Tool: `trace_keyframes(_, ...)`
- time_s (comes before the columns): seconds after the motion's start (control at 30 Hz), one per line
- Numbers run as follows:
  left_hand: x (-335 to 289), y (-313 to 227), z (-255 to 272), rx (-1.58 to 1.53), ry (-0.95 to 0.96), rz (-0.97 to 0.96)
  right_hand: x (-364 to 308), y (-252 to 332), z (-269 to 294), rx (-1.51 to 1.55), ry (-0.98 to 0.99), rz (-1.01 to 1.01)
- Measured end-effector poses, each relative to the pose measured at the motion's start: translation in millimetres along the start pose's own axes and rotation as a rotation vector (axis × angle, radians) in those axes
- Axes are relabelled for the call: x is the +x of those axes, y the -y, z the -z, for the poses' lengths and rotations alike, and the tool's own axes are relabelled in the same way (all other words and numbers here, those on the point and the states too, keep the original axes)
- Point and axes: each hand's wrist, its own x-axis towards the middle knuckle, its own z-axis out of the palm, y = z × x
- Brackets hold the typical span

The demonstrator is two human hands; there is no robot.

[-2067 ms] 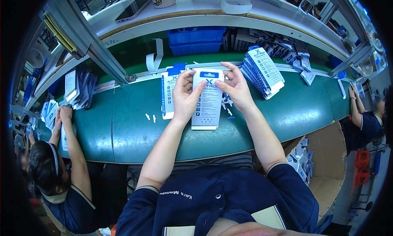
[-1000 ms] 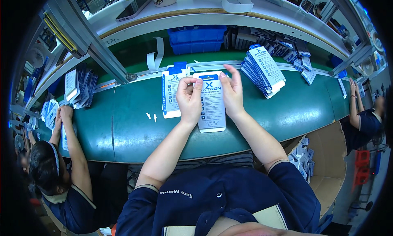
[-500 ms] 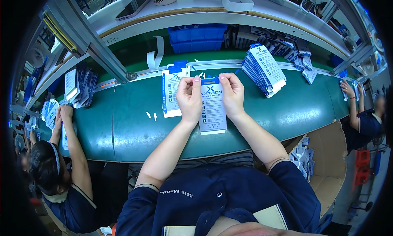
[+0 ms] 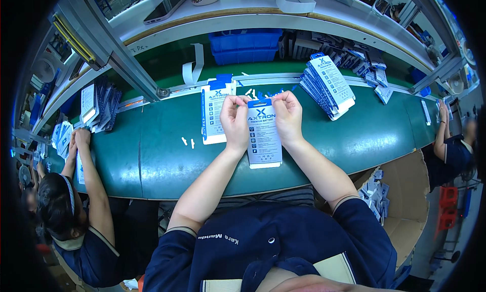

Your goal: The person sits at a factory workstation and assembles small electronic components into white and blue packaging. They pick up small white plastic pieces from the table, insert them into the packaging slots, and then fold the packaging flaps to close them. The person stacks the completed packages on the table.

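A flat white and blue battery box point(image 4: 265, 135) is held upright above the green table, its printed side toward me. My left hand point(image 4: 236, 121) pinches its upper left edge, thumb near the blue hanging tab. At the upper right edge my right hand point(image 4: 287, 117) grips the same box, fingers curled behind. Just left of my left hand lies a small pile of similar boxes point(image 4: 212, 121) on the table, partly hidden by that hand. Small blue and white scraps point(image 4: 268, 95) lie beyond the held box.
A fanned stack of boxes point(image 4: 328, 87) stands at the back right, another stack point(image 4: 98, 107) at the left. Blue bins point(image 4: 245, 46) sit under the shelf point(image 4: 228, 16). A carton point(image 4: 402, 196) with boxes stands right of me. Co-workers point(image 4: 76, 216) work on both sides.
The held box has tilted slightly, its top bending toward me and sitting a little lower. My fingers have shifted at the tab. The right co-worker's hands have moved away from a box.
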Motion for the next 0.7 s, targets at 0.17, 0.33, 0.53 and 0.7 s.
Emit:
trace_keyframes(0.17, -0.5, 2.8, 1.8, 0.014, 0.050, -0.062, 4.7, -3.8, 5.1, -0.088, 0.065, 0.072)
trace_keyframes(0.33, -4.2, -3.3, -5.5, 0.147, 0.038, -0.079, 8.2, -4.8, 7.6, -0.142, 0.082, 0.172)
trace_keyframes(0.53, 15.0, -7.8, 7.9, 0.344, -0.009, 0.034, 9.9, 20.1, 5.2, -0.542, 0.145, 0.120)
trace_keyframes(0.7, 34.9, -14.2, 26.3, 0.286, -0.189, -0.063, -10.3, 38.5, -12.8, -1.259, 0.322, 0.585)
